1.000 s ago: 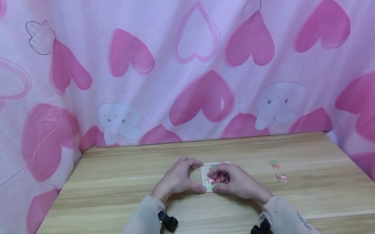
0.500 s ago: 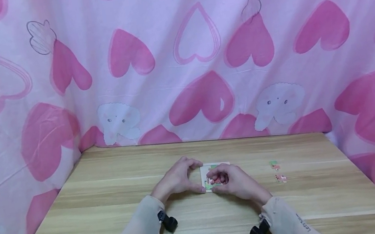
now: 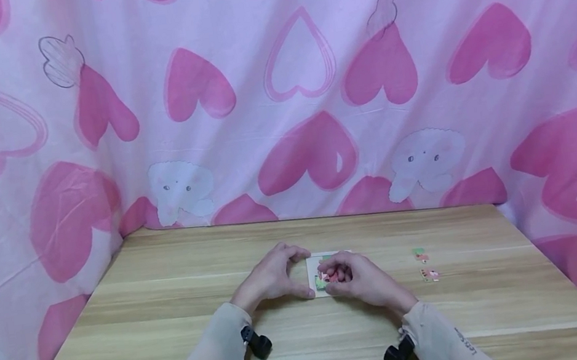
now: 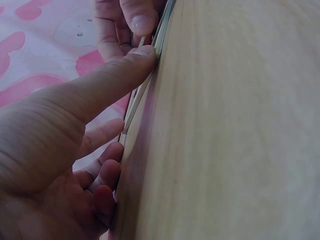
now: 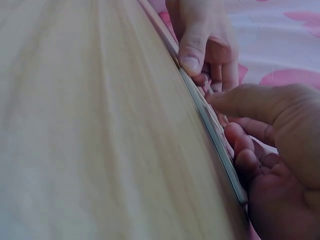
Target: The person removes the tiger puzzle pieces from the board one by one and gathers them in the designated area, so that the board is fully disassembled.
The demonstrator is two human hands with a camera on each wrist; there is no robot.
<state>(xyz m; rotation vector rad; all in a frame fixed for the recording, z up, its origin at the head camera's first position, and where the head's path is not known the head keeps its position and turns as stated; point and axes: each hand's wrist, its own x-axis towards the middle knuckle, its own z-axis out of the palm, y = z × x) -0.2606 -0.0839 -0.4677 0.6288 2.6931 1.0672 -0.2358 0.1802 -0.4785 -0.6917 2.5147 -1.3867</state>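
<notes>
A small, pale-framed jigsaw puzzle board (image 3: 311, 276) with a green and red picture lies on the table in the head view. My left hand (image 3: 272, 276) holds its left side, thumb at the near corner and a finger at the far one. Over the board, my right hand (image 3: 364, 279) pinches a thin puzzle piece (image 4: 142, 41) between thumb and fingers, its edge showing in the left wrist view. The right hand hides much of the picture. In the right wrist view the board's edge (image 5: 212, 132) runs beneath both hands.
Two loose puzzle pieces lie right of the board: one green and red (image 3: 420, 255), one pinkish (image 3: 429, 275) nearer the front. The wooden table (image 3: 168, 272) meets a pink heart-patterned curtain (image 3: 210, 179) at its back and sides.
Both hands keep their places at the board, the right fingers barely shifting over it. The head view has moved very slightly.
</notes>
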